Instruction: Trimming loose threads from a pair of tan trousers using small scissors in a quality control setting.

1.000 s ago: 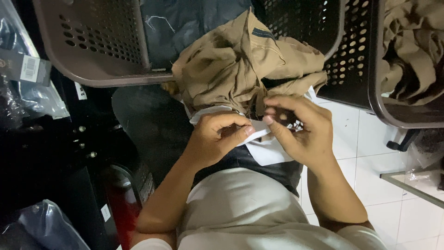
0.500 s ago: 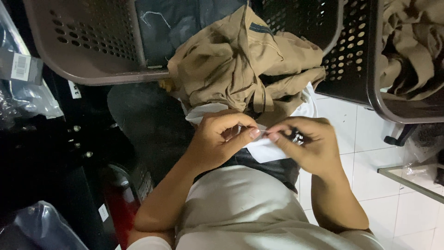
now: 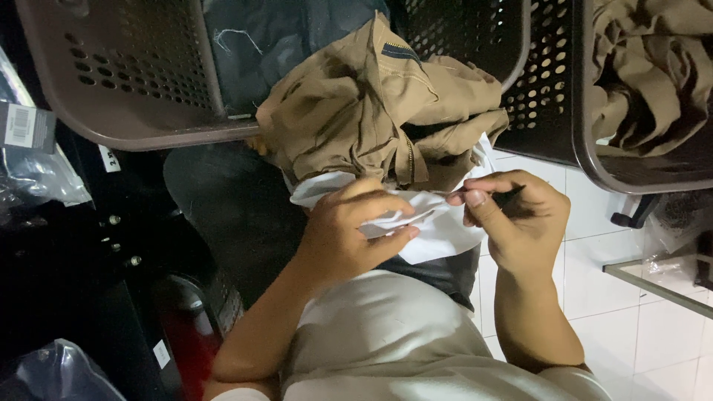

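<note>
The person is sitting with a tan garment (image 3: pixel 371 119) bunched on the lap, its white lining (image 3: pixel 438 226) pulled out toward the body. The left hand (image 3: pixel 349 238) is curled closed, pinching a fold of that white fabric between thumb and fingers. The right hand (image 3: pixel 520 223) is also closed, its thumb and forefinger nipping a small dark tool whose shape is too hidden to tell, right at the lining's edge.

The two hands are working almost touching, so a slip of the tool could be catching the left fingertips or nicking the white cloth. The garment is resting partly against the rim of the dark perforated basket (image 3: pixel 119 74), and a tug could be dragging it off the lap toward the white tiled floor (image 3: pixel 639 341). Dim light is making the fine work harder to judge.
</note>
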